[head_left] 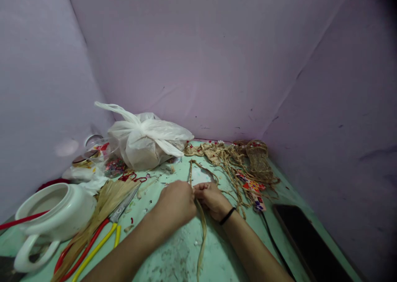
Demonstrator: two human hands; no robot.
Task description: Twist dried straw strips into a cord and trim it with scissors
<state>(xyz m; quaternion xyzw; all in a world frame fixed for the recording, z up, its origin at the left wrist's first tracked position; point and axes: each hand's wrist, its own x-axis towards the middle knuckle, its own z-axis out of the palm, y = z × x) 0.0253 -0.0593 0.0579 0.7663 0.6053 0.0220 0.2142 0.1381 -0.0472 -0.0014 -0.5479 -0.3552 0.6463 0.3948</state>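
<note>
In the middle of the table, my left hand [178, 199] is closed round a thin cord of straw-coloured fibre [190, 172], its back turned to me. My right hand [212, 197], with a black band at the wrist, pinches the same work right beside it. The two hands meet at the fingertips, so the exact grip is partly hidden. Beyond them the cord looks twisted or braided and bends over to the right. A flat loose fibre strip [203, 232] hangs from between the hands toward the front edge.
On the left are a white ceramic pot [79, 207], scissors [119, 209] with red and yellow handles, and a dry fibre bundle [105, 199]. A tied white plastic bag [139, 143] sits behind. At right lie braided fibre pieces [214, 151], a twine roll [258, 160] and a dark phone [305, 240].
</note>
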